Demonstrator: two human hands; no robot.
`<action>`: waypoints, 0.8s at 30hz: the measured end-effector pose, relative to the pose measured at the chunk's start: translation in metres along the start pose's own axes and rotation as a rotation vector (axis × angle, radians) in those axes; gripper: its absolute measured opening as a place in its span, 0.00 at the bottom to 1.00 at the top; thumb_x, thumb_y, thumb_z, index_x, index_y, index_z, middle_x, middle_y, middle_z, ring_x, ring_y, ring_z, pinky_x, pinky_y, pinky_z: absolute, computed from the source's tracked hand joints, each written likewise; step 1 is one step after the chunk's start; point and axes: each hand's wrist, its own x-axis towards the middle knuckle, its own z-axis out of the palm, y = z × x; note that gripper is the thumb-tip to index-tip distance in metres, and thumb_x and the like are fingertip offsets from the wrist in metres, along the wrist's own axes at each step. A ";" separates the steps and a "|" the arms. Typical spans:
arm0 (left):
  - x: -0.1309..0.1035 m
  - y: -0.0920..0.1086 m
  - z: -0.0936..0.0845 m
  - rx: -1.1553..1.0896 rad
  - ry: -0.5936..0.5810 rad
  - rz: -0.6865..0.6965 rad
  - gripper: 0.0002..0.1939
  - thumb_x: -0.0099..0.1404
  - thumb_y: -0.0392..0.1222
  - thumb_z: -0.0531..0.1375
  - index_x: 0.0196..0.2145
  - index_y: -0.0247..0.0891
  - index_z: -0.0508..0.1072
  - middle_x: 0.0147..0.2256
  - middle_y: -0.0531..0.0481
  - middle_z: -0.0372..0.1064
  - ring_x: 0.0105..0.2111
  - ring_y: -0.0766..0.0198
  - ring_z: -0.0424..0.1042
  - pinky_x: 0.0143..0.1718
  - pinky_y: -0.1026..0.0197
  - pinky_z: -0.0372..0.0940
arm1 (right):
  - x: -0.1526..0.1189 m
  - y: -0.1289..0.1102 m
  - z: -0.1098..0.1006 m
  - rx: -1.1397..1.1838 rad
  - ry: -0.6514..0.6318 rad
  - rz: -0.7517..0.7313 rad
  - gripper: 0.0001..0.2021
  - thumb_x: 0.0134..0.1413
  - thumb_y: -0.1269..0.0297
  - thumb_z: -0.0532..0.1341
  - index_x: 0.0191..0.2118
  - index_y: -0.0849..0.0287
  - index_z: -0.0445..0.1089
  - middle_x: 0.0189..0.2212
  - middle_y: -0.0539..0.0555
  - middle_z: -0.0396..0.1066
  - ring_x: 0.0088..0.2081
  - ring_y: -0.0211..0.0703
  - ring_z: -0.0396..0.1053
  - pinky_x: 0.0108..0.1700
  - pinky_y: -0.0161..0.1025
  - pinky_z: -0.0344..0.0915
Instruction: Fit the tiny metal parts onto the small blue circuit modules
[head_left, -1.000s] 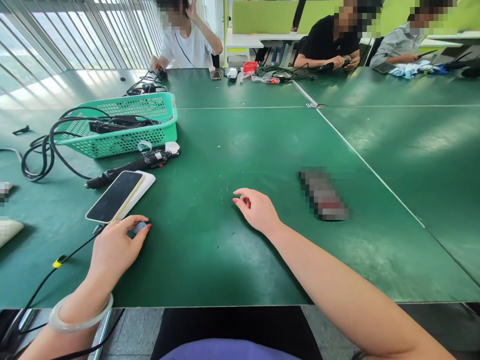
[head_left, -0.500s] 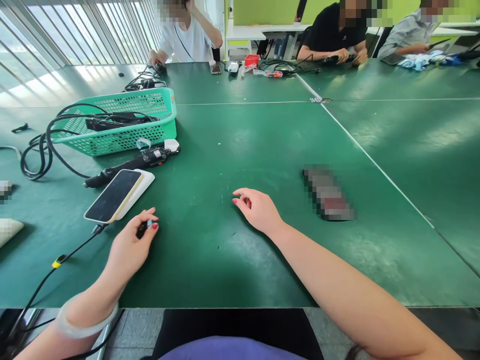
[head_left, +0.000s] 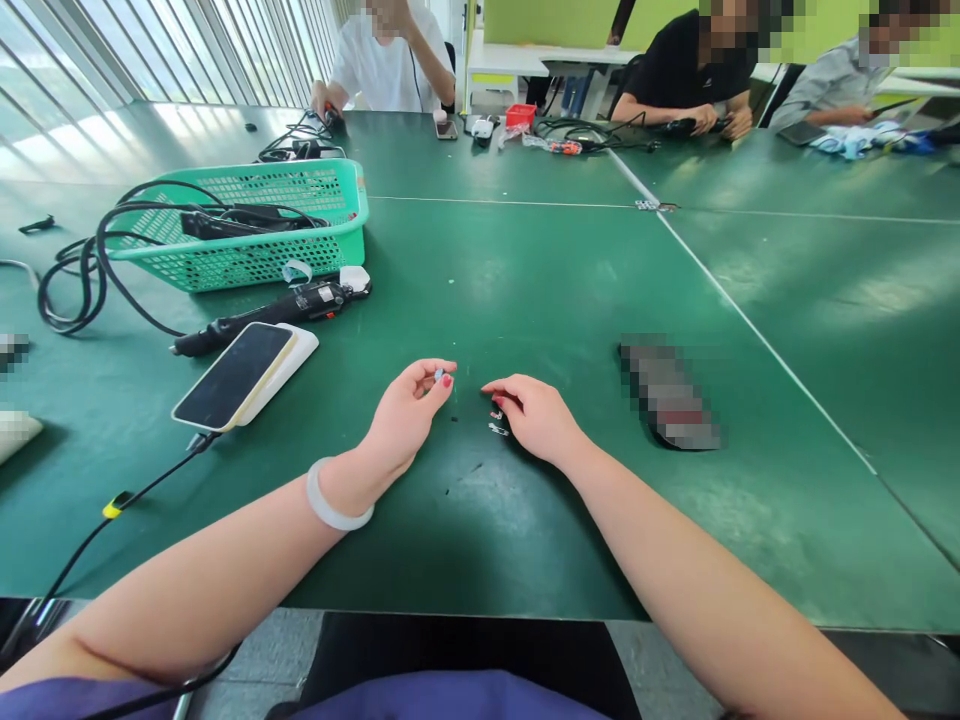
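Just left of the table's middle, my left hand (head_left: pixel 411 408) is closed, with a small light-blue piece (head_left: pixel 439 376) showing between thumb and fingers; its kind is too small to tell. A clear band circles that wrist. My right hand (head_left: pixel 534 412) rests low over the table, a short gap to the right of the left one. Its fingers are partly stretched out, thumb slightly apart. Tiny black and silvery pieces (head_left: pixel 498 428) lie by its thumb, partly covered by the hand.
Left on the green table (head_left: pixel 420 260) are a phone (head_left: pixel 236 378), a black corded power screwdriver (head_left: pixel 277 315) and a green basket (head_left: pixel 247 268) holding cords and dark tools. A blurred dark object (head_left: pixel 667 395) lies to the right. Several people sit opposite.
My left hand has moved right and away from the phone, carrying the light-blue piece beside my right hand. Tiny pieces now show under my right thumb. The view has shifted slightly.
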 end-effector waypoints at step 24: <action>0.001 -0.009 -0.006 -0.044 -0.335 -0.166 0.27 0.56 0.30 0.61 0.54 0.35 0.67 0.50 0.42 0.70 0.48 0.59 0.72 0.57 0.51 0.61 | -0.011 -0.016 -0.002 0.444 0.089 0.092 0.06 0.50 0.70 0.60 0.36 0.55 0.72 0.31 0.49 0.76 0.34 0.40 0.74 0.42 0.41 0.71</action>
